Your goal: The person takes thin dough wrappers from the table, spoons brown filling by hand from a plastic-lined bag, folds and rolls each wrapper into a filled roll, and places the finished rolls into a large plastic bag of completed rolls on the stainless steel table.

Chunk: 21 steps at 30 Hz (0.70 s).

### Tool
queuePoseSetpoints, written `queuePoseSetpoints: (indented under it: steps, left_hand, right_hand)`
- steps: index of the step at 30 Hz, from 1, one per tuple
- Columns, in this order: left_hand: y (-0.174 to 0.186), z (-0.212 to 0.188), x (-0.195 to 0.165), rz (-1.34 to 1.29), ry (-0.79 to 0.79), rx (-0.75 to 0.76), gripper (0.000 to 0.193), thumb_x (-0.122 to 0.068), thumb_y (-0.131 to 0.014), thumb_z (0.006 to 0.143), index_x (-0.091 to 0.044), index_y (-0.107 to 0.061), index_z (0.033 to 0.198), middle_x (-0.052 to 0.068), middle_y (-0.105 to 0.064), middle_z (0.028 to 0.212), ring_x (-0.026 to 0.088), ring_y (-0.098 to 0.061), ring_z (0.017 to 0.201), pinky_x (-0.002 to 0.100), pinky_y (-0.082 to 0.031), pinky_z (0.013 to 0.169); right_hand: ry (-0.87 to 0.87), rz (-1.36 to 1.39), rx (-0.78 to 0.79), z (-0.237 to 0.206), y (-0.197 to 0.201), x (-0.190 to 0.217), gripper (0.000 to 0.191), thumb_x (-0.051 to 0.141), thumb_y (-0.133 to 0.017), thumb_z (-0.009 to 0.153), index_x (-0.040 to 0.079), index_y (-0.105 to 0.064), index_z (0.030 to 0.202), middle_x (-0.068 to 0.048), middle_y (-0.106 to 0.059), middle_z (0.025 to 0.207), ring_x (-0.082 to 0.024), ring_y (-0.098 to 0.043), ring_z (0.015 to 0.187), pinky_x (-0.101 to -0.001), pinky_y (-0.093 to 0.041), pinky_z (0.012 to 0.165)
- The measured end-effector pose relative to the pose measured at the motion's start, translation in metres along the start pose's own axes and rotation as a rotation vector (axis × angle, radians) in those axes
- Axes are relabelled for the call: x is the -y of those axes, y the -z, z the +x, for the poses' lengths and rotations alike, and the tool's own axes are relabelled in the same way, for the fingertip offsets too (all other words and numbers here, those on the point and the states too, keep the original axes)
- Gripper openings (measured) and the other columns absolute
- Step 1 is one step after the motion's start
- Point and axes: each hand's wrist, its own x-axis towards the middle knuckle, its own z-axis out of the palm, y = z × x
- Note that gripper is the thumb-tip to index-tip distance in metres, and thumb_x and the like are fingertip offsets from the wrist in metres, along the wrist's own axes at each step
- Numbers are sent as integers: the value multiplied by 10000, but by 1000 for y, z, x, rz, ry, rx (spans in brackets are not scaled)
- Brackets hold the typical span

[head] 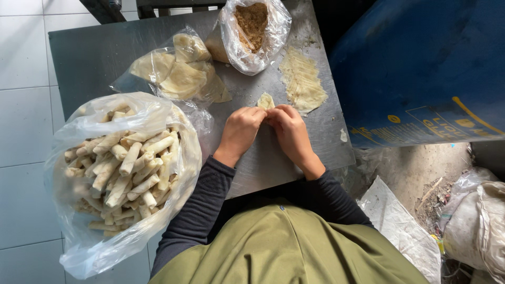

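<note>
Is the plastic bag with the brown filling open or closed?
Open. The bag of brown filling has its mouth spread wide on the metal table, showing the filling from above.

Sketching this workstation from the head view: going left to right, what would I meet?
Bag of finished rolls → left hand → right hand → strip pile → blue drum → white sack.

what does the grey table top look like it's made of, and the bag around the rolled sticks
Grey table top: likely sheet metal, with a dull brushed sheen and a thin edge. Clear bag around pale rolled sticks: thin plastic film, crinkled and glossy, see-through.
</note>
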Motion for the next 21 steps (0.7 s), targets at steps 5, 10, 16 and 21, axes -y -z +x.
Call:
queuePoseSetpoints:
  steps: [5, 10, 16, 21]
  left_hand:
    - [2, 7, 0, -15, 40, 4, 42, -109, -683, 924, -76, -662, 940, 100, -701, 875, 297, -684, 849, 421, -539, 752]
    - [4, 23, -4, -64, 247, 33, 69, -149, -717, 897, -96, -712, 940, 98, -711, 819, 294, -708, 794, 435, -542, 710]
    - [12, 35, 0, -191, 373, 72, 114, -109, -723, 855, -137, -775, 952, 54, -743, 903, 260, -739, 847, 390, -561, 741]
    - [15, 15, -14, 53, 62, -86, 199, -210, -784, 740, -124, -784, 920, 29, -735, 885, 282, -708, 829, 426, -461, 750]
  right_hand:
    - [100, -109, 71, 7, 6, -7, 238, -17, -742, 852, 27, -739, 1086, -129, -687, 1054, -318, -675, 958, -395, -557, 822]
    - [-125, -180, 424, 64, 13, -25, 110, 146, -808, 853, 64, -761, 910, -120, -721, 850, -270, -718, 793, -378, -542, 706]
    - [-60, -70, 525, 85, 20, -40, 122, 98, -800, 763, 30, -718, 823, -126, -716, 776, -271, -717, 729, -378, -533, 648]
    - [207, 27, 257, 47, 22, -39, 76, 47, -761, 843, 28, -711, 898, -139, -699, 884, -303, -689, 835, -381, -542, 728]
